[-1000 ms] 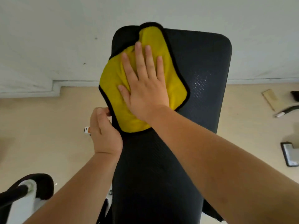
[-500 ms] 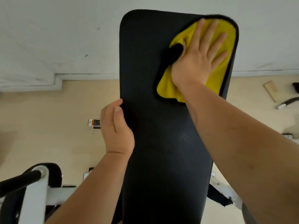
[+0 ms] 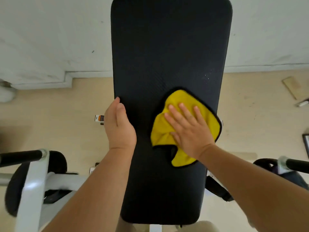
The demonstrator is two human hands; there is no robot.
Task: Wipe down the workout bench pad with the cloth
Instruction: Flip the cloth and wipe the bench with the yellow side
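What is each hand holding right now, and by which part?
The left hand grips the bench pad by its left edge, thumb on top. The right hand grasps nothing: it lies flat, fingers spread, pressing the yellow cloth onto the pad's right side.

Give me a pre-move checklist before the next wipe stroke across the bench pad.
1. Right hand flat on the yellow cloth: ok.
2. Cloth lying flat on the bench pad: not ok, near corner is folded over.
3. Left hand bracing the pad's left edge: ok.
4. Pale specks beyond the cloth, near the right edge, cleared: not ok.
5. Cloth fully on the pad: not ok, its right corner overhangs the edge.
6. Cloth damp enough: cannot tell.
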